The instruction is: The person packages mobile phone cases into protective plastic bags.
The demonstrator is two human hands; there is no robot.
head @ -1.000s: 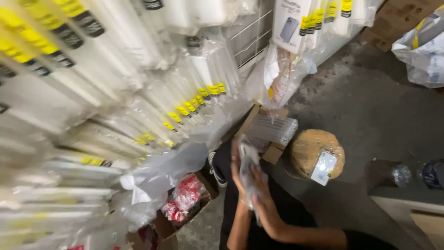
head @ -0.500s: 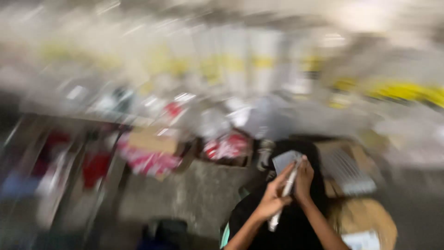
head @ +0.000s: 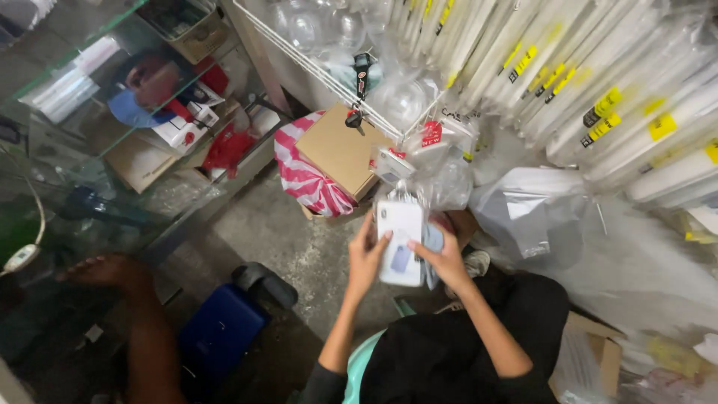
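Both my hands hold a flat white packaged item upright in front of me, with a small picture on its face. My left hand grips its left edge, thumb across the front. My right hand holds the right edge, together with a bluish piece tucked behind. A bundle of clear plastic-wrapped packs sits just above the item. My lap in dark clothing is below.
Many long white packs with yellow labels hang on a wire rack at the right. A brown cardboard box rests on a red-striped bag. A glass shelf case stands at the left. Another person's leg and a blue stool are at the lower left.
The view has swung from the hanging packs to the floor and settled. My hands still hold the white item, now squarely facing me with both hands on its edges.
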